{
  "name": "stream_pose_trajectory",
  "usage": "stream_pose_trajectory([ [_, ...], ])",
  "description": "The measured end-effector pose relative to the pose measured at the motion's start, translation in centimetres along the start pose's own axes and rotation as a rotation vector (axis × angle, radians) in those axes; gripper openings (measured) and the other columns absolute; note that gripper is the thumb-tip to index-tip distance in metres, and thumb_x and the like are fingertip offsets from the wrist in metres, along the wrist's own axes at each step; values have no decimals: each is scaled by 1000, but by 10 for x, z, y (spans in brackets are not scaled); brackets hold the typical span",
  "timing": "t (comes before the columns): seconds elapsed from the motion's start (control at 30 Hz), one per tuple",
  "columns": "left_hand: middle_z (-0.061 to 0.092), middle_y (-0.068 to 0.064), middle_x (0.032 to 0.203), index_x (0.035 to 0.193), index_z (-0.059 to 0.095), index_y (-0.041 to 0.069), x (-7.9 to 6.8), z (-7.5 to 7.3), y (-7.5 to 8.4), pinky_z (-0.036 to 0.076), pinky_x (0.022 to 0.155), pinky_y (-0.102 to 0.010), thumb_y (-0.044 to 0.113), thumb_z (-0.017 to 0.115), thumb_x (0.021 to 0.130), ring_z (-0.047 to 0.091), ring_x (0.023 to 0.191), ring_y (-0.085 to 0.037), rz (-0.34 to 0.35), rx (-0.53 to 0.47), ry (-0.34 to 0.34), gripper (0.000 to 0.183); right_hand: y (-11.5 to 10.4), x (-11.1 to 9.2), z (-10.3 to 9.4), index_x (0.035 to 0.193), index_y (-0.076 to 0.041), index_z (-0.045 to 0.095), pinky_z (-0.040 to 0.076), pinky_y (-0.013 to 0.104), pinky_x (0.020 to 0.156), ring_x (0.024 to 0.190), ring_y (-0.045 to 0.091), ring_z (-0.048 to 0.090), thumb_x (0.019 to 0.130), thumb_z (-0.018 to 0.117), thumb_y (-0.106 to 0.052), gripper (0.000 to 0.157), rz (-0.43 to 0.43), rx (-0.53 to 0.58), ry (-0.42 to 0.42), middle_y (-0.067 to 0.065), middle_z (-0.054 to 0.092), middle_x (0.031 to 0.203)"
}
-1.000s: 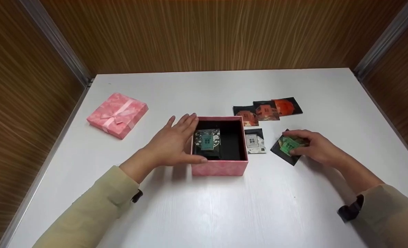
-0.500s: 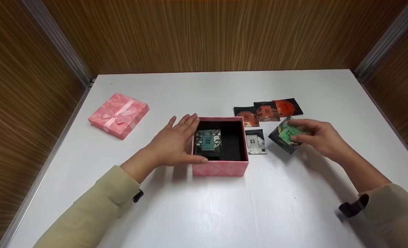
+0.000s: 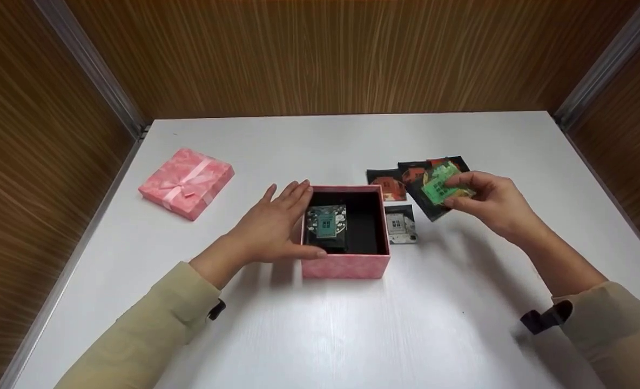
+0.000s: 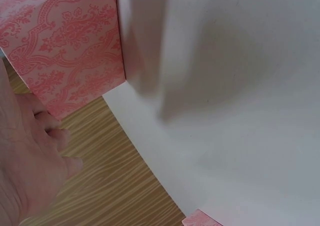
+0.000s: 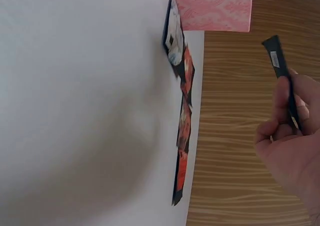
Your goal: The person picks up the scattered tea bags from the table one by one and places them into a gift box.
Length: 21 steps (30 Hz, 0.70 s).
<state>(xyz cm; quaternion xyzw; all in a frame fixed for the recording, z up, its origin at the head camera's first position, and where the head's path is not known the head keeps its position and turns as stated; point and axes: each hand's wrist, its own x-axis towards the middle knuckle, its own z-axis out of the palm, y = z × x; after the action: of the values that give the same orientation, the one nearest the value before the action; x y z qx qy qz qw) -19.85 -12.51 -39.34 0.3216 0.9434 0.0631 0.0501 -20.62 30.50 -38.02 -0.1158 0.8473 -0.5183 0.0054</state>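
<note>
A pink open-topped gift box with a black inside stands mid-table. My left hand rests along its left side, fingers straight on the rim and thumb across the near corner. Inside the box, at the left, lies a dark sachet with a teal label. My right hand pinches a black sachet with a green label by its right edge, above the table. In the right wrist view the held sachet shows edge-on between thumb and fingers. A sachet with a white label lies against the box's right side.
Behind the held sachet, several overlapping sachets with orange-red labels lie in a row, the nearest red-labelled sachet at its left end. A pink box lid with a bow lies at the far left. Wood-grain panels wall the white table.
My right hand has lifted the green-labelled sachet off the table and carried it up and left, partly covering the red-labelled sachets. The left hand stays on the box.
</note>
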Motion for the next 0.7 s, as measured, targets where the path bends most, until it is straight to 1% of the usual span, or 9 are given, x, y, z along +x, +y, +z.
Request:
stream_pose_trajectory([
  [0.13,8,-11,178,170,11,4,0,0,0,5,130,-56,97,44,83,8,164,-29,0,-1,2,132,-9,2,5,134,4,64,59,18,80,93,10,68,96,76,1,40,-22,5,-36,14,63,122],
  [0.2,8,-11,178,170,11,4,0,0,0,5,130,-56,97,44,82,8,164,-28,-1,-3,2,132,-14,3,7,138,2,62,58,17,81,96,11,67,96,75,2,44,-39,-8,-40,15,59,128],
  [0.3,8,-10,178,170,11,5,0,0,0,4,130,-56,97,45,82,8,164,-28,-3,-8,1,132,-20,5,11,142,-1,59,58,17,82,98,14,67,96,74,4,49,-63,-17,-38,15,56,133],
  [0.47,7,-9,178,170,10,6,0,0,0,3,130,-55,97,46,82,7,164,-27,-5,-19,-3,132,-30,9,19,138,-1,59,58,17,80,95,15,66,95,78,2,47,-87,-12,-15,12,58,130],
  [0.57,7,-9,178,170,10,5,0,0,-1,3,130,-55,97,46,82,7,164,-27,-6,-20,-4,132,-36,12,25,133,-1,63,58,17,76,89,14,66,93,80,0,43,-101,-7,0,11,62,124],
  [0.7,7,-9,178,170,10,5,0,0,0,3,130,-55,97,45,82,7,164,-27,-6,-13,-5,132,-44,15,32,133,-2,68,57,16,76,89,16,65,94,80,-3,40,-117,-37,-12,13,63,124],
])
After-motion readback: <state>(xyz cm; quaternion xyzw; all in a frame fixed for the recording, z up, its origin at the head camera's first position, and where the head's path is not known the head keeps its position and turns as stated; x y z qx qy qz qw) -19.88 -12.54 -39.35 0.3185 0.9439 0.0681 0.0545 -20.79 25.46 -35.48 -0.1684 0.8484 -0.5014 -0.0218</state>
